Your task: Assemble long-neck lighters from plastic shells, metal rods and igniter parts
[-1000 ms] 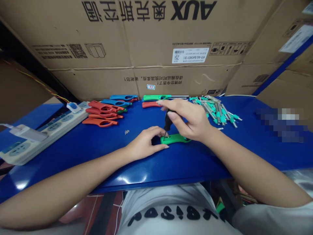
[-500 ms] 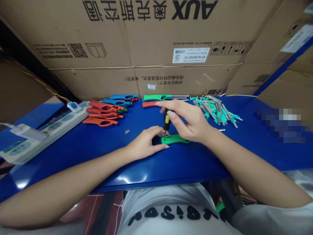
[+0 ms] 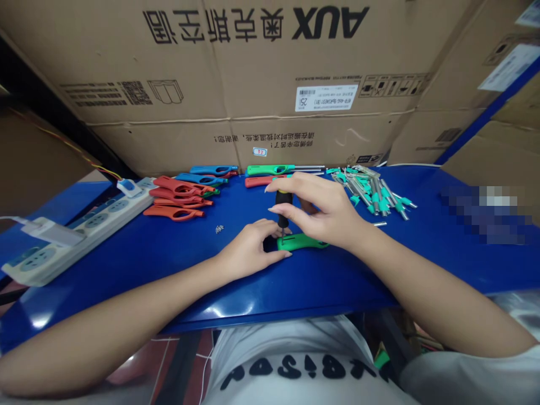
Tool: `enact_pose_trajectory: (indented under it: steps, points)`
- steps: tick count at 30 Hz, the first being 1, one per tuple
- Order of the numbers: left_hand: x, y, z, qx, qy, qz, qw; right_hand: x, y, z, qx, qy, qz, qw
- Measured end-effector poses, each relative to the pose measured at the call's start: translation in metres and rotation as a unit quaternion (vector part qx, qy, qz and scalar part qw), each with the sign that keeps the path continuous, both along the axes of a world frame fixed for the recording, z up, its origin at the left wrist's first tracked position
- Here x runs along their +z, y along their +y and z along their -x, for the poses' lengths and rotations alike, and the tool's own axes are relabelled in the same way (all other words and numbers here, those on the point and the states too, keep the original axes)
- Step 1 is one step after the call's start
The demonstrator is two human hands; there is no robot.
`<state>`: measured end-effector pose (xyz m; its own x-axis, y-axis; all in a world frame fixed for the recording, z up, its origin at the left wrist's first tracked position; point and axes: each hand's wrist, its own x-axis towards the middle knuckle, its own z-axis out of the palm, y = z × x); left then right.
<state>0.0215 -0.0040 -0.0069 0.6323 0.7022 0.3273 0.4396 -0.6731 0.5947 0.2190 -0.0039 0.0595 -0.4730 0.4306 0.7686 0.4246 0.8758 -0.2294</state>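
A green lighter body, the long-necked gas lighter kind, lies flat on the blue table in front of me. My left hand steadies its left end, thumb on the near side and fingers on the far side. In my right hand is a black screwdriver with a bit of yellow on the handle, gripped between thumb and fingers. It stands nearly upright, its tip down at the left end of the green body. Whether a screw sits under the tip is too small to tell. My right hand hides part of the body's right end.
Small screws lie left of my left hand. Red and blue lighter bodies are stacked behind them, near a power strip. Farther back are a green lighter and a red one. Metal tubes with teal parts lie right, before a cardboard box.
The screwdriver has tipped from a slant to nearly upright, its handle shifting left. My right thumb and fingers have moved slightly left around it. My left hand and the green body stay put.
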Motion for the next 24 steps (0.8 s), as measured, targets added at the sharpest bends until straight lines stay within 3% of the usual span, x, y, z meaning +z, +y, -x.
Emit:
enact_pose_trajectory:
  steps: [5,12,17,24]
  points:
    - [0.000,-0.001,-0.001,-0.008,0.003,0.009,1.000,-0.001,-0.007,0.002,-0.008,-0.034,-0.023,0.999]
    - [0.001,-0.004,-0.001,-0.003,0.012,-0.009,1.000,0.006,-0.008,0.003,0.122,0.033,0.176,0.976]
    - [-0.001,-0.002,-0.001,-0.001,0.014,-0.015,1.000,0.000,-0.001,0.004,0.068,0.066,0.097,0.991]
    - [-0.001,-0.003,-0.001,0.001,0.018,-0.014,1.000,-0.007,0.001,0.002,0.002,-0.007,-0.064,0.998]
